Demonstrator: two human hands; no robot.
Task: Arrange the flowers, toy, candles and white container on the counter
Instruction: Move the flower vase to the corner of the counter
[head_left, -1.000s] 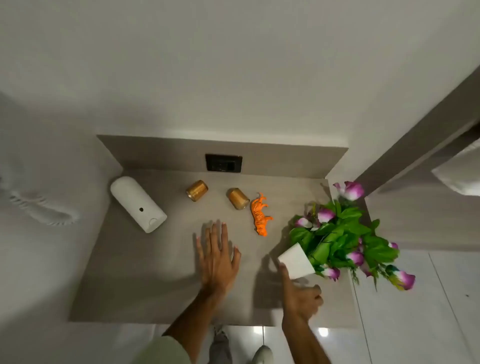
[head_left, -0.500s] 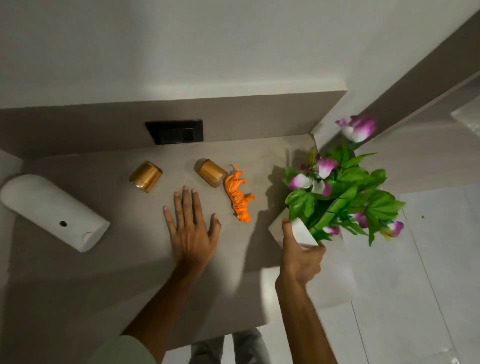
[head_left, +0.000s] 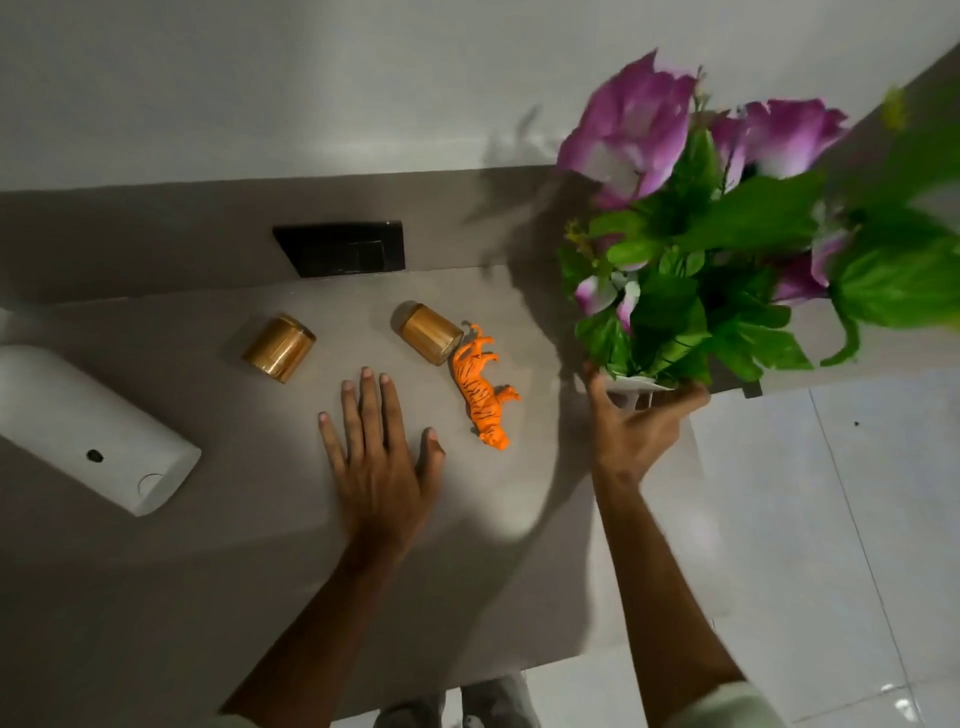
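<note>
You stand over a grey counter (head_left: 156, 597) set in a corner, with a pale wall behind it and white floor tiles beyond your right arm.

The flowers (head_left: 727, 249), purple blooms among green leaves, are the biggest thing in view. They rise above your right hand (head_left: 631, 431), lifted near the counter's right end. Your right fingers wrap the white pot (head_left: 631, 383) at their base from below, thumb on one side, fingers on the other. The bunch looks artificial and probably light, but top-heavy, and the leaves are soft, so hold the stiff pot, not the stems.

The white container (head_left: 88, 431) lies on its side, well to the left of your left hand (head_left: 376, 457). It looks smooth and may roll; I judge a grip around its middle safest.

Your left hand rests flat on the counter, fingers spread and holding nothing.

Two gold candles (head_left: 279, 348) lie tipped over just past your left fingertips (head_left: 367, 373): one up and to the left, the other up and to the right. They look hard and smooth and likely to roll.

The orange tiger toy (head_left: 480, 384) lies on its side just right of your left hand, touching the right candle. It looks light and rigid; pinch its body.

A black wall plate (head_left: 340, 255) sits beyond the candles.
</note>
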